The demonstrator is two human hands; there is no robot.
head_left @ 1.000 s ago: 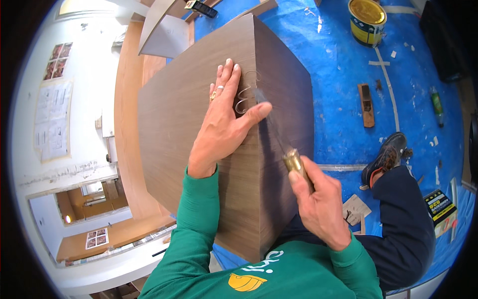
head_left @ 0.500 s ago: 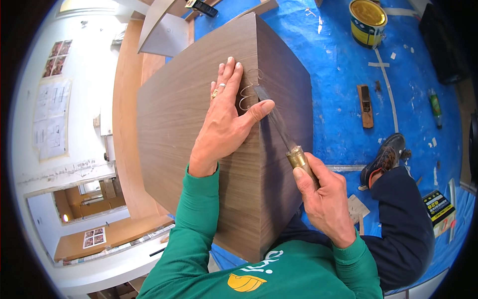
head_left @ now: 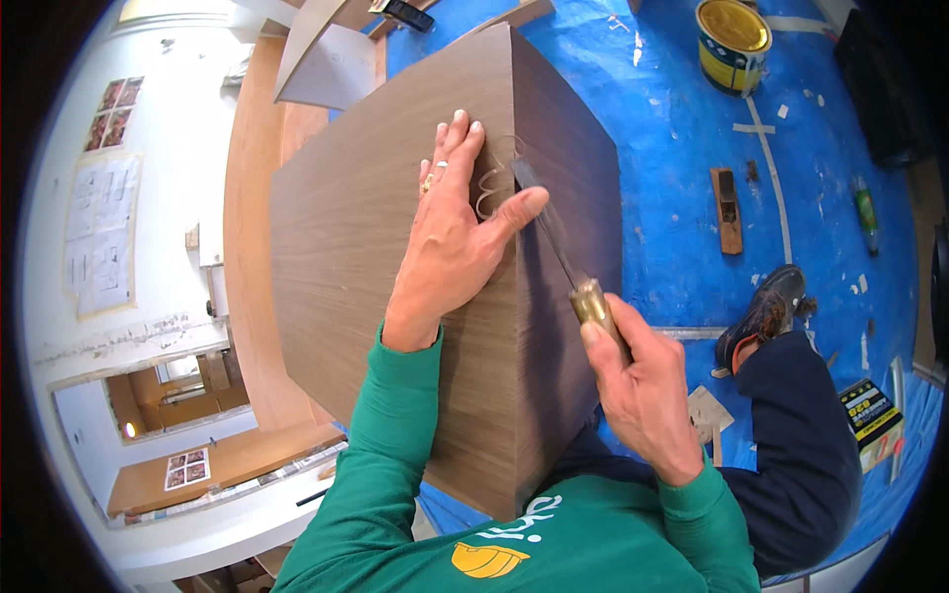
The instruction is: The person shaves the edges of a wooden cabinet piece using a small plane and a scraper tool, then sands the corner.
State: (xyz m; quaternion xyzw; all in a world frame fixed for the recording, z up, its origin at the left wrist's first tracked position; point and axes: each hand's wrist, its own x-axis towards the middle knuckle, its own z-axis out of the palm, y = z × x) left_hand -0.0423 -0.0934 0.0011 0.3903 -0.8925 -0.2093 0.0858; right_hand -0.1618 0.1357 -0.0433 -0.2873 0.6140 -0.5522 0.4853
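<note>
A brown wood-grain box point(head_left: 395, 227) stands in front of me, one long edge running toward my body. My left hand point(head_left: 447, 232) lies on its left face, fingers stretched out flat and a ring showing. The thumb reaches over the edge and rests against a chisel blade. My right hand point(head_left: 643, 390) is closed around the handle of the chisel point(head_left: 556, 239), just below its brass-coloured ferrule. The dark blade slants up along the box edge, partly covered by the left thumb. Thin curled shavings point(head_left: 486, 188) hang at the edge beside the left fingers.
Blue sheeting point(head_left: 672, 267) covers the floor. A wooden hand plane point(head_left: 727, 211), a paint can point(head_left: 733, 44), a green bottle point(head_left: 867, 219) and a black-and-yellow container point(head_left: 872, 420) sit to the right. My shoe point(head_left: 761, 316) is beyond the box. Wooden panels point(head_left: 257, 247) stand left.
The chisel tip has shifted slightly farther along the edge, away from me. My left hand and thumb have moved a little to the right with it; the right hand keeps its grip.
</note>
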